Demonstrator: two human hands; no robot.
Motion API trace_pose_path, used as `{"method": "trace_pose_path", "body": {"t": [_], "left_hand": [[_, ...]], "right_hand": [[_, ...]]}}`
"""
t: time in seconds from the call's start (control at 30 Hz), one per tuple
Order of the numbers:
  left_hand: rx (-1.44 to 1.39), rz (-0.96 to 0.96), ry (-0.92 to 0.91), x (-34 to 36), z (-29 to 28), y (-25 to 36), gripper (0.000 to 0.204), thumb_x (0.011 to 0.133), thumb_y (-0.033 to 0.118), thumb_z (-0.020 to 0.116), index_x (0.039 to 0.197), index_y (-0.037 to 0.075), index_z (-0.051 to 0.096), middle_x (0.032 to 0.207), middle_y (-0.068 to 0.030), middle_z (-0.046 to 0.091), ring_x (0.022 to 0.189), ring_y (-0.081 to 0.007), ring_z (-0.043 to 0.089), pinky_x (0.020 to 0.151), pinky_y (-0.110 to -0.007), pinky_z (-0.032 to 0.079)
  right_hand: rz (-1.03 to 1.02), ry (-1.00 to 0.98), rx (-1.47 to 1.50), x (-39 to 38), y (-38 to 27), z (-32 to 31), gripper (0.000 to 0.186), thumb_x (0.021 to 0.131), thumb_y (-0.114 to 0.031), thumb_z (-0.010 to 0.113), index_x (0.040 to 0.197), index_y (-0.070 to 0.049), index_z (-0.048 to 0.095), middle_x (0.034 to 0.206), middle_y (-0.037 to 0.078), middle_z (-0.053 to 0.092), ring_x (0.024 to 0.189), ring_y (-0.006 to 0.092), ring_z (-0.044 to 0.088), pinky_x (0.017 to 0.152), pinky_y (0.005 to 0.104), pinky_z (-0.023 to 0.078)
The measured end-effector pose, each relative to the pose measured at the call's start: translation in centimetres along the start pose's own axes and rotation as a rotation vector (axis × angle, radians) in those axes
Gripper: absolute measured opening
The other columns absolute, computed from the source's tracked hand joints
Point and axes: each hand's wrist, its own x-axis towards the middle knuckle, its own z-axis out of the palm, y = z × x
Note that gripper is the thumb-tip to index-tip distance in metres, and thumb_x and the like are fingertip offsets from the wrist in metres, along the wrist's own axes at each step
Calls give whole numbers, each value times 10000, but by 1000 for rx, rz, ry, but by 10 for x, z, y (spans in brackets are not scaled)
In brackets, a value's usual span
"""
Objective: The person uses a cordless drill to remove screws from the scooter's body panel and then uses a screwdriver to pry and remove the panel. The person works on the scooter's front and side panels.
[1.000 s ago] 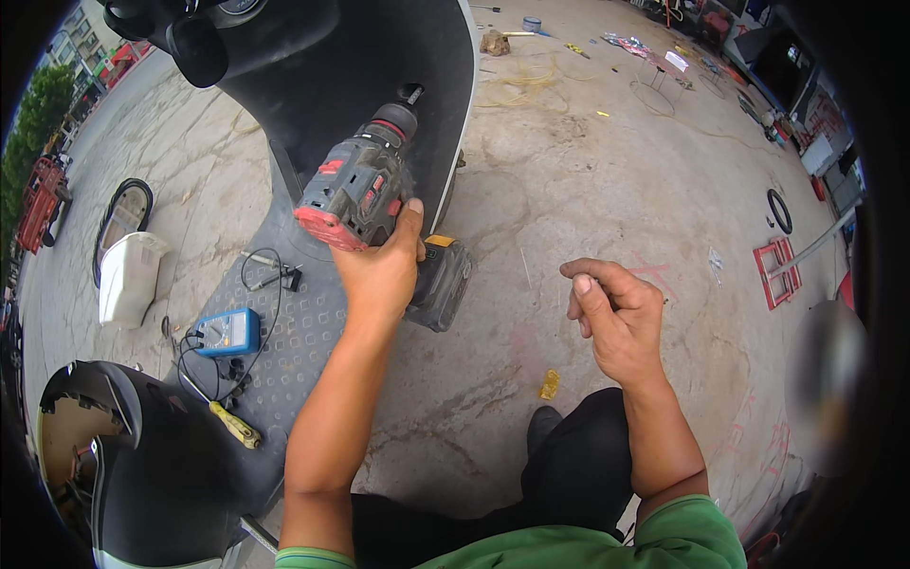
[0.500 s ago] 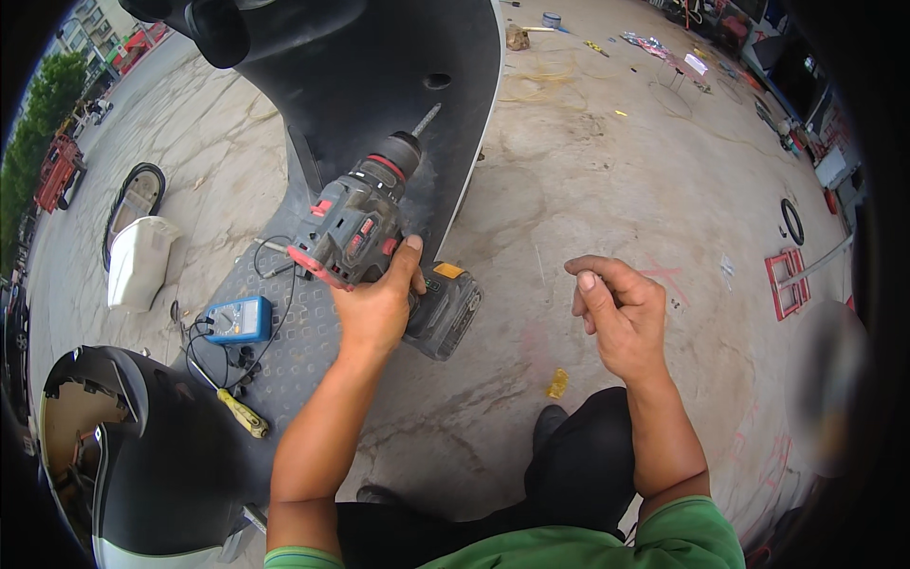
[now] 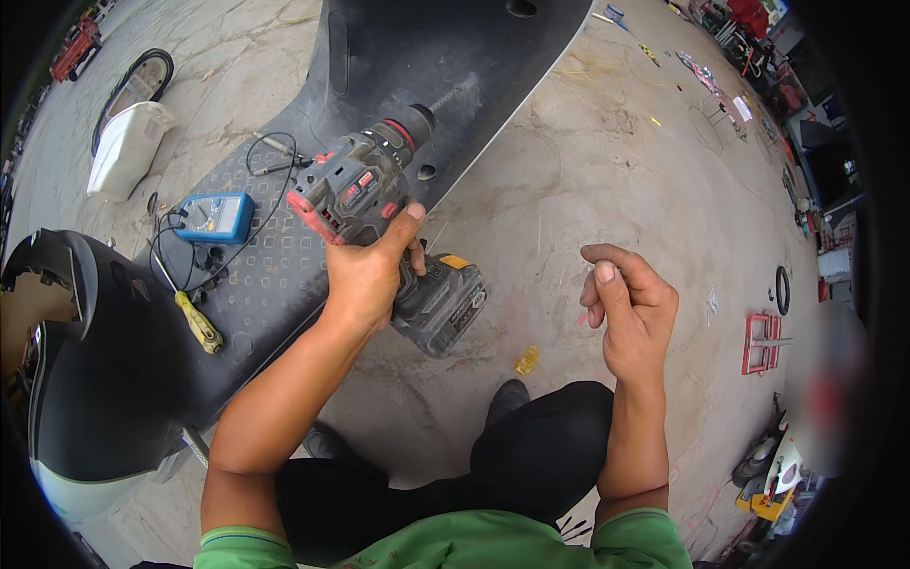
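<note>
My left hand [image 3: 370, 270] grips a grey-and-red cordless drill [image 3: 365, 175], whose battery [image 3: 436, 308] hangs low at its right. The drill's bit [image 3: 444, 98] lies over the black scooter front panel [image 3: 455, 47], which has a round hole [image 3: 519, 8] higher up; I cannot tell whether they touch. Out to the right, over the concrete, my right hand [image 3: 630, 318] has its fingers curled and thumb near the index finger; what they hold, if anything, is too small to make out.
The footboard [image 3: 284, 247] carries a blue multimeter [image 3: 216, 218] with leads and a yellow-handled screwdriver [image 3: 197, 322]. A scooter body section [image 3: 104, 370] is lower left, a white plastic part [image 3: 128, 152] beyond. A red metal frame [image 3: 758, 341] and scattered items lie on the concrete at right.
The drill's bit has come out of the panel's round hole and dropped below it, the drill still in my left hand. The view has tilted downward; my right hand keeps its curled shape.
</note>
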Motion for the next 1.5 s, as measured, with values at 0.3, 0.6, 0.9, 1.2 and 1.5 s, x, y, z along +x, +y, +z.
{"method": "trace_pose_path", "body": {"t": [0.3, 0.6, 0.9, 1.2, 1.5], "left_hand": [[-194, -111, 224, -41, -23, -69, 150, 868, 52, 705, 926, 32, 568, 705, -21, 573, 496, -120, 528, 460, -274, 442], [-80, -44, 209, -39, -44, -114, 245, 839, 113, 732, 1032, 14, 620, 904, -53, 670, 834, -150, 645, 737, -327, 509], [-172, -9, 185, -50, -57, -128, 303, 763, 117, 773, 998, 7, 617, 897, -122, 702, 880, -243, 709, 748, -346, 533], [-111, 44, 121, -48, -60, -127, 397, 737, 136, 803, 1073, 32, 620, 998, -129, 676, 932, -293, 674, 778, -399, 521], [-228, 105, 147, -37, -56, -130, 312, 688, 92, 791, 936, 44, 609, 781, -151, 687, 754, -350, 691, 641, -373, 531]], "right_hand": [[-56, -78, 18, -5, 1, 10, 240, 977, -138, 601, 1069, 75, 660, 626, 61, 573, 511, 80, 474, 483, 212, 372], [-97, -181, -54, -22, 17, -6, 253, 1014, -116, 527, 1157, 81, 599, 635, 46, 511, 463, 61, 384, 438, 184, 306], [-48, -155, -188, 1, 35, 18, 249, 1000, -132, 569, 1142, 64, 627, 619, 62, 531, 463, 84, 422, 436, 203, 338], [16, -180, -240, 14, 44, 45, 252, 987, -138, 591, 1131, 64, 634, 619, 61, 540, 463, 90, 430, 450, 210, 346], [50, -152, -257, 23, 53, 45, 274, 980, -152, 614, 1143, 67, 634, 607, 55, 547, 455, 80, 428, 446, 198, 348]]}}
